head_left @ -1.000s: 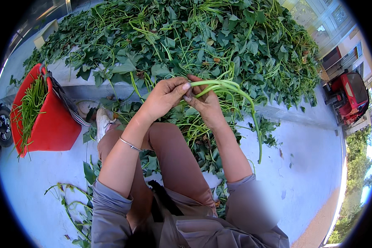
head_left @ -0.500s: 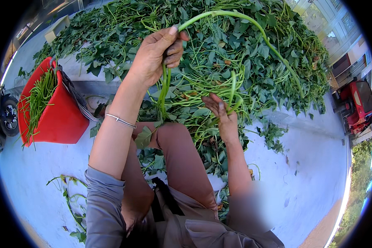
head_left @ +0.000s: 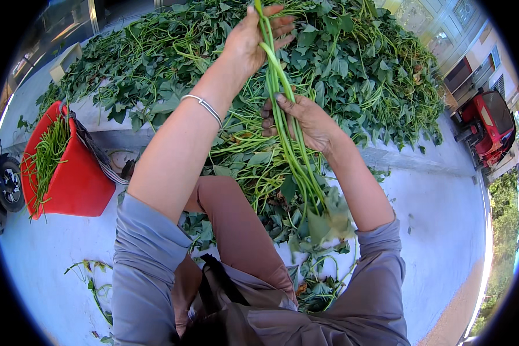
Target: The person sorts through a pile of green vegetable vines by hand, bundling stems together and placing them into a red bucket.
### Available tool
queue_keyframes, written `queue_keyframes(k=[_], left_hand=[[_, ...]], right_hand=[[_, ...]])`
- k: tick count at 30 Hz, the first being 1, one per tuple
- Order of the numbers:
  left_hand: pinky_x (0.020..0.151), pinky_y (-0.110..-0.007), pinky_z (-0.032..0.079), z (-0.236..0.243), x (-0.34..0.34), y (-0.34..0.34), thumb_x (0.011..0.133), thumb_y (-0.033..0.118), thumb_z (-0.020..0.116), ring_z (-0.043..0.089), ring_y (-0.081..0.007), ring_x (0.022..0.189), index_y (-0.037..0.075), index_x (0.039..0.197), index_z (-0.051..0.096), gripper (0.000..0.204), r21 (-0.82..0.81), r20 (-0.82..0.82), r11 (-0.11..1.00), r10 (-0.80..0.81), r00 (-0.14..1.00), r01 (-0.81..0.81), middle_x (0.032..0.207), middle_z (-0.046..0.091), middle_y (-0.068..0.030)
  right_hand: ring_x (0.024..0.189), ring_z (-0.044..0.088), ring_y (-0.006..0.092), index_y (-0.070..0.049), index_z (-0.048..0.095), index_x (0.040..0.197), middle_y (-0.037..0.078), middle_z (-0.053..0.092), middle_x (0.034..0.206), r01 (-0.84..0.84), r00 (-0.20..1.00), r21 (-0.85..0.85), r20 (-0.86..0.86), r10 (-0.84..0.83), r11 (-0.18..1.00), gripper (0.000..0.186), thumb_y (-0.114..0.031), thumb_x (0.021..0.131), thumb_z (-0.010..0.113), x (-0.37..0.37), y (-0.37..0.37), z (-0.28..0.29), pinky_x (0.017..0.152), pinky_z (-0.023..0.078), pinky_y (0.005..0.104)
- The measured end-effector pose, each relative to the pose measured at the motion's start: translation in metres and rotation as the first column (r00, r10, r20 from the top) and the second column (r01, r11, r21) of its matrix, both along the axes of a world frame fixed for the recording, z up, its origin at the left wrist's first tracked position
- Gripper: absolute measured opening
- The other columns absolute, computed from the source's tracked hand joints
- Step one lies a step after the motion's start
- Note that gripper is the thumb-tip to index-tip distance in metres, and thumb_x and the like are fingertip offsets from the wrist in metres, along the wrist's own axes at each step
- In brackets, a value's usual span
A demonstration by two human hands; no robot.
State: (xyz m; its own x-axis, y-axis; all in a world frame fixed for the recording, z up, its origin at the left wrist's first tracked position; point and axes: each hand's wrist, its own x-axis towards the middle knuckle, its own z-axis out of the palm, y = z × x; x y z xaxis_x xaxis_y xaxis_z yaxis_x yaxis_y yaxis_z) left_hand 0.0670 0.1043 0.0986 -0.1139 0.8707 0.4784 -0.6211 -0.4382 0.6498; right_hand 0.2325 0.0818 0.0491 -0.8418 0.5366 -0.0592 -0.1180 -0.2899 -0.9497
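Most of the work looks undone: a large heap of leafy vines [head_left: 305, 75] covers the ground far ahead, while the red basket [head_left: 69, 179] at the left holds only a modest layer of stripped stems. The left hand [head_left: 259, 34], raised high, clamps the tops of a stem bundle [head_left: 291, 132]; the right hand [head_left: 303, 118] closes around its middle, leaves hanging near the lap.

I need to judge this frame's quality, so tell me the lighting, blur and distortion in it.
Head view: hard sunlight, pale ground glaring white; fisheye bends the kerb edge and blacks the corners; left hand, right hand and green stems sharp; leaves hanging near the lens soft.
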Motion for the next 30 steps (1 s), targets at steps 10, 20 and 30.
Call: queue_keyframes(k=[10,20,30], left_hand=[[0.066,-0.037,0.052,-0.159,0.049,-0.035,0.088,0.028,0.049,0.06,-0.0185,0.073,0.006,0.094,0.052,0.024,-0.675,-0.056,0.737,-0.106,0.993,0.04,0.082,0.058,-0.006],[0.075,-0.036,0.047,-0.179,0.038,-0.043,0.085,0.06,0.026,0.057,-0.0218,0.088,0.007,0.107,0.05,0.063,-0.734,-0.075,0.678,-0.128,0.989,0.032,0.098,0.057,-0.0098],[0.043,-0.023,0.038,-0.184,0.079,-0.069,0.086,0.033,0.052,0.047,-0.0087,0.047,0.004,0.085,0.056,0.029,-0.626,-0.153,0.772,-0.262,0.953,0.111,0.06,0.052,-0.0005]], right_hand=[[0.059,0.057,0.0143,-0.003,0.05,0.097,0.006,0.059,0.077,0.242,0.854,0.157,0.433,-0.287,0.958,0.027,-0.028,0.091,0.043,0.05,-0.008,-0.082,0.046,0.048,0.0296],[0.055,0.045,0.0108,-0.001,0.053,0.105,0.002,0.054,0.07,0.148,0.768,0.364,0.544,-0.339,0.92,0.031,-0.027,0.089,0.047,0.024,-0.007,-0.095,0.051,0.039,0.0252],[0.064,0.054,0.0151,-0.002,0.051,0.097,0.006,0.054,0.072,0.009,0.7,0.529,0.603,-0.384,0.848,0.02,-0.019,0.089,0.044,0.027,0.032,-0.055,0.054,0.045,0.0278]])
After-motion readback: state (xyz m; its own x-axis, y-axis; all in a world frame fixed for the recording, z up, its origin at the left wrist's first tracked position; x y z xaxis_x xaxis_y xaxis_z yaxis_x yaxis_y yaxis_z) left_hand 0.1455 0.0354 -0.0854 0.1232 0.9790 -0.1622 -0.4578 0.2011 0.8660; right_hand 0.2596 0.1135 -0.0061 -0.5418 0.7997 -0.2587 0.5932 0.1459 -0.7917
